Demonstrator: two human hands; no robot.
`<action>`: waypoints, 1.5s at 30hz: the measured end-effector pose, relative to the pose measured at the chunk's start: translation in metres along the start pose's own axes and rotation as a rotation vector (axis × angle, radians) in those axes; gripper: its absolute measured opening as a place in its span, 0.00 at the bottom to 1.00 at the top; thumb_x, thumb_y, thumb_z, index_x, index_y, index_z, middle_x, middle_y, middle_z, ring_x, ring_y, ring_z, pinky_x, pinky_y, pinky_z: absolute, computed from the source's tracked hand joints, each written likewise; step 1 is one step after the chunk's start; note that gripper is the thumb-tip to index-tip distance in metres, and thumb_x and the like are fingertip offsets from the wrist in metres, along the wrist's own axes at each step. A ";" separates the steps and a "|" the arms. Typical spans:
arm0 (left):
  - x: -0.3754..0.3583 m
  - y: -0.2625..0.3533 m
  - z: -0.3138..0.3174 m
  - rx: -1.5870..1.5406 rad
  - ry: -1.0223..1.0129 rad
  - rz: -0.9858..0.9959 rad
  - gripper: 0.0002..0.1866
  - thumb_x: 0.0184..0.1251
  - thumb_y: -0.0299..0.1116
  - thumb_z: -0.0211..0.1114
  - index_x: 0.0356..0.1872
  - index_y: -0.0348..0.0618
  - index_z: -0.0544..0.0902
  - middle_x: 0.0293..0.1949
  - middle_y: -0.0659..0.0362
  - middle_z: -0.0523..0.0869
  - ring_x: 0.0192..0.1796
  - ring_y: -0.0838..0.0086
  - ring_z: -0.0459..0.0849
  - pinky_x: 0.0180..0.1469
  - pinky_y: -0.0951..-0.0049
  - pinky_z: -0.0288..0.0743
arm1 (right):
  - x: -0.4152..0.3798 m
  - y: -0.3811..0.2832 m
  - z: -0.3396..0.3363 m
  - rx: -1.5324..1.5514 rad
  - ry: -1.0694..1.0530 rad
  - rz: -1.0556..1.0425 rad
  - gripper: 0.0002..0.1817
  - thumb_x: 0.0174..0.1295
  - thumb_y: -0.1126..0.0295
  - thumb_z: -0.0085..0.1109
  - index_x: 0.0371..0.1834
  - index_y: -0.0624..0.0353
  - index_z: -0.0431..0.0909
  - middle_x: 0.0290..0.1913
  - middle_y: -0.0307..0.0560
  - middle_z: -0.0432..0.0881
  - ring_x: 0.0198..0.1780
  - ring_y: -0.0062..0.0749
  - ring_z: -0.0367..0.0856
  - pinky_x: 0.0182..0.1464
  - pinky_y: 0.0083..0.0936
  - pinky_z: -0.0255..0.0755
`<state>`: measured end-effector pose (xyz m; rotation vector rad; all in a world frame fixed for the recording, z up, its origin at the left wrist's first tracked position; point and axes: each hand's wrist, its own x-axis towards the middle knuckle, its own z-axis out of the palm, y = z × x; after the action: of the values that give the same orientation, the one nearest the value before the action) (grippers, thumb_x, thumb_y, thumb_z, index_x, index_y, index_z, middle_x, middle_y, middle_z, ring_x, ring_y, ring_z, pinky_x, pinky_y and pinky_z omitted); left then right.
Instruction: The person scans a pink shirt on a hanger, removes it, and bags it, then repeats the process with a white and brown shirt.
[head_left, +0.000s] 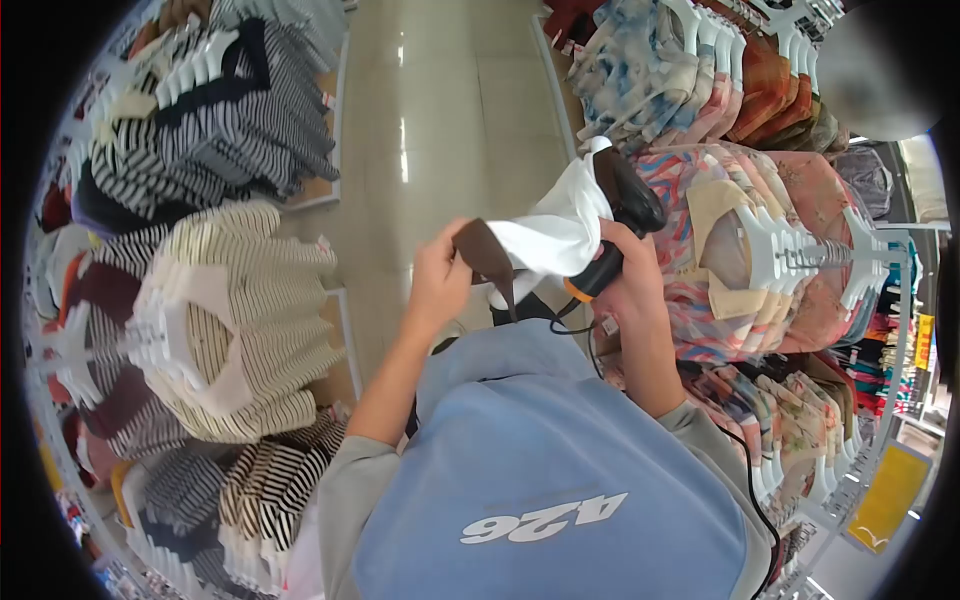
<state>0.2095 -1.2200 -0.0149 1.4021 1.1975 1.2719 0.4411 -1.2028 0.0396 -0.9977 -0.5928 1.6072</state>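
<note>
Between the hands, a limp white cloth with a brown end [555, 235] stretches its long axis from 8 to 2 o'clock, the left hand [440, 278] nearer, pinching the brown end, while the right hand [638, 275] grips a black, orange-banded, dryer-shaped device [633, 190] at 3 o'clock.

Right of centre, the right hand [640, 275] hides part of the black device [638, 190]; white cloth [560, 232] covers more of it. A grey shape [880, 75], upper right, is blurred — unidentifiable. The bottom edge cuts off the blue garment [560, 440] — its lower part is unseen.
</note>
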 end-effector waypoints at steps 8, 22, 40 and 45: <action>0.163 0.084 0.023 0.392 -0.196 0.056 0.07 0.54 0.27 0.60 0.32 0.34 0.80 0.18 0.51 0.76 0.19 0.75 0.72 0.25 0.75 0.67 | 0.113 -0.027 -0.044 -0.215 0.064 -0.138 0.13 0.53 0.79 0.63 0.41 0.63 0.72 0.31 0.43 0.78 0.25 0.22 0.75 0.27 0.19 0.67; 0.291 0.019 0.052 0.456 -0.024 0.046 0.15 0.50 0.27 0.69 0.41 0.38 0.80 0.31 0.56 0.80 0.32 0.73 0.78 0.34 0.72 0.72 | 0.273 -0.075 0.041 -0.153 -0.196 -0.136 0.07 0.49 0.83 0.55 0.31 0.65 0.77 0.21 0.37 0.76 0.21 0.17 0.73 0.23 0.20 0.66; 0.511 -0.104 -0.084 -0.142 0.343 -0.166 0.10 0.63 0.27 0.52 0.32 0.31 0.81 0.20 0.68 0.73 0.24 0.85 0.69 0.25 0.79 0.62 | 0.548 -0.150 0.098 -0.496 -0.085 -0.013 0.09 0.54 0.76 0.61 0.37 0.61 0.74 0.27 0.40 0.75 0.23 0.21 0.73 0.26 0.18 0.65; 0.602 -0.084 -0.126 -0.007 0.252 -0.146 0.09 0.63 0.26 0.55 0.29 0.31 0.81 0.18 0.70 0.71 0.21 0.88 0.65 0.22 0.81 0.57 | 0.591 -0.180 0.114 -0.436 -0.215 0.028 0.11 0.51 0.76 0.62 0.37 0.63 0.72 0.27 0.43 0.73 0.20 0.21 0.70 0.23 0.17 0.62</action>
<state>0.0850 -0.6125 0.0087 1.1496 1.4355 1.3762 0.4136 -0.5758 0.0679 -1.1561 -1.1154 1.6576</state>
